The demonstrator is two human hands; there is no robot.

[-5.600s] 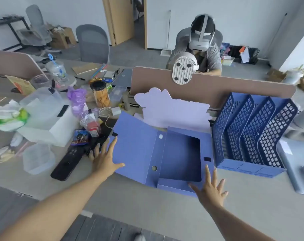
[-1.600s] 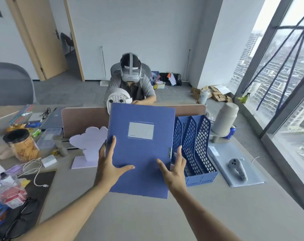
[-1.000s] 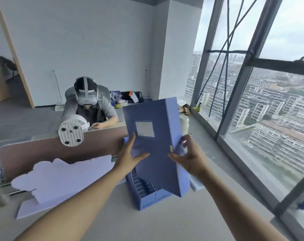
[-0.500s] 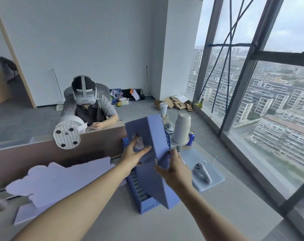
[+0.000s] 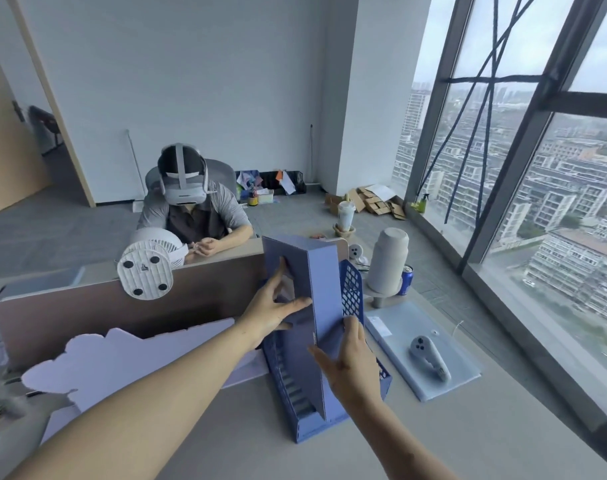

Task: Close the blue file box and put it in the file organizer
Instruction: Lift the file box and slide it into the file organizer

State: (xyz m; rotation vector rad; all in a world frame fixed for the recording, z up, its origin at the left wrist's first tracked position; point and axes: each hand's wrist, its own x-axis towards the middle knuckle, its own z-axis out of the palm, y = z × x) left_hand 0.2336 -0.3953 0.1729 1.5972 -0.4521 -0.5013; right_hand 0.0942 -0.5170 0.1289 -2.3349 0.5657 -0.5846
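With the left hand (image 5: 272,315) and right hand (image 5: 352,358) gripping the closed blue file box (image 5: 321,296), the person should slide it straight down into the file organizer (image 5: 352,289).

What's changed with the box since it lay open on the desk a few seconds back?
The box is now closed, stood on edge and lowered partway into the organizer, down from where it was held up a second ago. Both hands took hold: the left hand on its face, the right hand on its spine. The organizer, controller and desk are unchanged.
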